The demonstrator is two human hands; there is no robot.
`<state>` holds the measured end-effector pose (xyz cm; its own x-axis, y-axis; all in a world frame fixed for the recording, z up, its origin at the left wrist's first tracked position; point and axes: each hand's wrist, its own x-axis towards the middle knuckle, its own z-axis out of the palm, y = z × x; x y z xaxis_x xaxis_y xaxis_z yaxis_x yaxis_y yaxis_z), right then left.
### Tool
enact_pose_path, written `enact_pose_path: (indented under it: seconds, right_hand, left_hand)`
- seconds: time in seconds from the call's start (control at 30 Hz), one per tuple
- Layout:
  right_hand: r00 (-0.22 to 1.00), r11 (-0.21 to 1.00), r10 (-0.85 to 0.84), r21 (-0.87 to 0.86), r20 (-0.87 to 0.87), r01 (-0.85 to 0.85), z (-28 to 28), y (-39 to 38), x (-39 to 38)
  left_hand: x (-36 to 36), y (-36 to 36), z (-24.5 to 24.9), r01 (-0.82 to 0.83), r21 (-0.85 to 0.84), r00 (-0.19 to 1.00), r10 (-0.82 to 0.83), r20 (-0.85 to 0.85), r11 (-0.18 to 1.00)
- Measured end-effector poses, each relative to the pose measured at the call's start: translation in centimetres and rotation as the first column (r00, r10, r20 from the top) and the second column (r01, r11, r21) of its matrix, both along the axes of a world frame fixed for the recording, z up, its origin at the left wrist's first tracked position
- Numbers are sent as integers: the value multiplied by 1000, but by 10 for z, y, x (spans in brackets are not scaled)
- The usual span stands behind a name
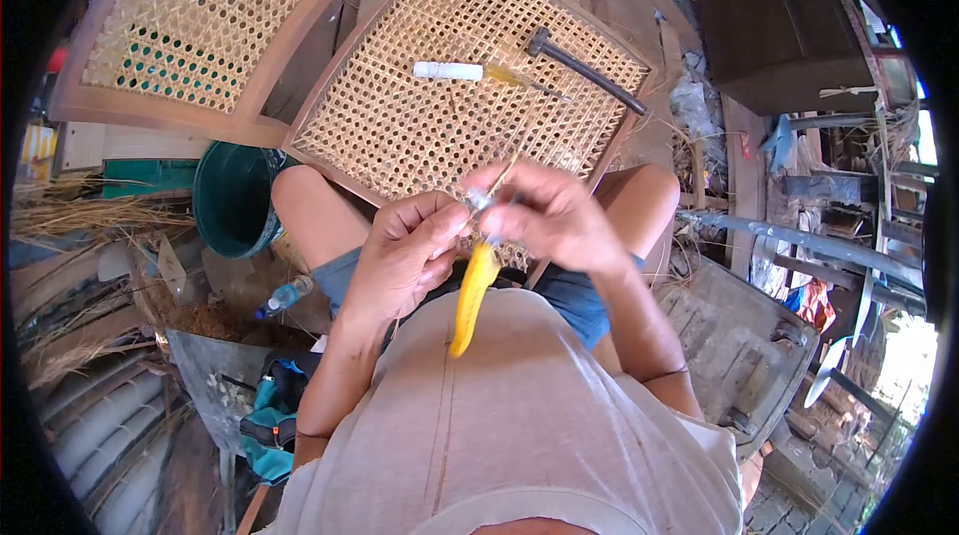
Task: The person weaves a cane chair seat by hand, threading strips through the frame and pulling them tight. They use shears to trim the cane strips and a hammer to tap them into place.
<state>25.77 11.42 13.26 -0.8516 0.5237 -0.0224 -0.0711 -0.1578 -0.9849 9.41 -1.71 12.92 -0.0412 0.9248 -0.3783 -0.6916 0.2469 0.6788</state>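
My left hand [405, 250] is closed in a pinch, thumb against fingers, just above my lap. Close against its fingertips, my right hand [554, 215] is curled and blurred by motion. A small whitish piece [479, 198] shows between the two hands. From the right fingers a thin cane strand [513, 153] sticks up. Below the fingertips hangs a curved yellow handle [473, 300], in front of my shirt; its upper end is hidden by my hands. Beyond them, a woven cane panel [400, 135] in a wooden frame lies across my knees.
On the panel lie a hammer [589, 70] and a white-handled pointed tool [450, 70]. Another caned frame [250, 100] stands at upper left, above a green bucket [225, 200]. A plastic bottle [285, 297] lies by my left leg. Boards and clutter line the right.
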Motion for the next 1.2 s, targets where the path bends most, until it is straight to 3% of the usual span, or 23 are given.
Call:
enact_pose_path:
  seconds: [0.03,0.1,0.17,0.2,0.23,0.3,0.37,0.43,0.5,0.57,0.63,0.67,0.7,0.77,0.83,0.87,0.93,1.03,1.1,1.13,1.2]
  right_hand:
    - [992,999,33,27,-118,-30,-22,-9,-3]
    - [993,1000,-6,-23,-115,4,-19,-10,-2]
    - [999,986,-31,-163,23,35,-5,3,7]
    - [996,966,-74,-253,-45,60,-4,12,11]
    - [999,965,16,-260,-41,-26,-1,20,19]
    - [1000,986,10,-168,29,-5,7,7,13]
    - [995,987,95,-128,22,-92,-5,-6,10]
    - [992,981,125,-151,22,-120,-7,4,14]
    - [983,941,49,-321,-175,-104,-10,24,25]
    - [974,956,-1,-287,-225,-65,-5,30,27]
    - [1000,995,14,-103,-26,-17,7,13,18]
    - [998,998,59,-36,-35,-60,-4,5,13]
    - [987,967,146,-218,68,-129,-4,3,17]
    - [997,991,52,-120,-58,-59,-6,1,11]
    - [991,976,-31,-216,-127,3,-13,14,19]
    - [985,986,-73,-159,-156,48,-11,20,21]
    - [984,976,-79,-212,-161,43,-8,26,23]
    - [984,978,-74,-205,-160,40,-13,29,25]
    - [983,975,-81,-218,-167,43,-16,29,24]
    - [979,972,-99,-226,-176,58,-17,29,23]
    - [975,968,-122,-238,-184,76,-21,30,23]
  left_hand:
    - [2,3,3,-5,8,1000,5,6,1000]
    - [7,6,9,-37,-23,998,35,-61,999]
    - [5,1,2,-19,-2,998,19,-65,1000]
    - [3,-1,0,10,18,999,-9,-51,1000]
    - [3,0,-1,38,43,999,-36,-40,998]
    - [4,0,-1,25,35,998,-23,-51,999]
    - [6,2,-2,11,31,999,-9,-53,999]
    - [5,3,0,21,-22,999,-22,-43,1000]
    - [3,0,0,59,-1,998,-59,-23,998]
    - [5,-3,-2,40,19,999,-40,2,999]
    - [6,1,2,31,21,999,-30,-21,999]
    - [7,4,3,21,23,999,-20,-41,1000]
    - [6,4,3,19,28,999,-18,-36,999]
    - [4,4,1,47,-11,994,-48,-103,999]
    - [6,2,1,49,-20,992,-51,-115,999]
    - [7,2,4,59,-24,994,-61,-88,998]
    - [6,2,5,69,-26,996,-71,-62,997]
    - [8,4,1,59,17,982,-55,-182,998]
    - [14,7,1,-6,128,874,67,-481,992]
    - [16,8,-1,-6,127,875,67,-480,992]
    - [19,8,-5,-58,251,760,205,-616,966]
